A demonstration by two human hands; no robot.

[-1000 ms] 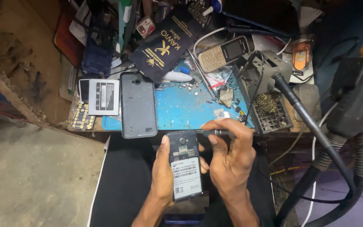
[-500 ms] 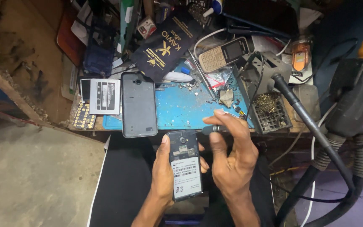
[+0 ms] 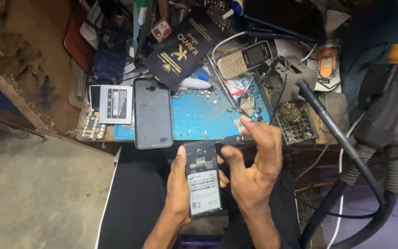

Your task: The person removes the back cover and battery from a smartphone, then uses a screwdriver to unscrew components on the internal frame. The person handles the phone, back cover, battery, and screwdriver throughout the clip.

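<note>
The left hand [image 3: 179, 186] is wrapped around an opened phone [image 3: 201, 179], its back cover off and its white-labelled battery facing up; the thumb lies along the phone's left edge and the fingers curl underneath, so the grip is closed on the handset. This phone sits just below the near edge of the blue work mat [image 3: 199, 115], over the person's dark lap. The right hand [image 3: 254, 168] is to the right of the phone, fingers loosely bent with the fingertips pinched on a slim dark tool, a screwdriver [image 3: 237, 139] by its look, which lies level along the mat's near edge, its end pointing left above the phone's top; whether the tip touches the phone cannot be told. On the left part of the mat a grey back cover [image 3: 152, 113] lies flat, overhanging the near edge. Left of the mat a loose battery [image 3: 116, 104] with a white label rests beside a small keypad membrane [image 3: 92, 125]. Beyond the mat's far edge are a dark booklet [image 3: 184, 47] and a beige keypad phone [image 3: 245, 58]. At the mat's right end stands a metal holder with brass wool [image 3: 295, 119], and further right a thick black hose [image 3: 342, 143] runs down.
</note>
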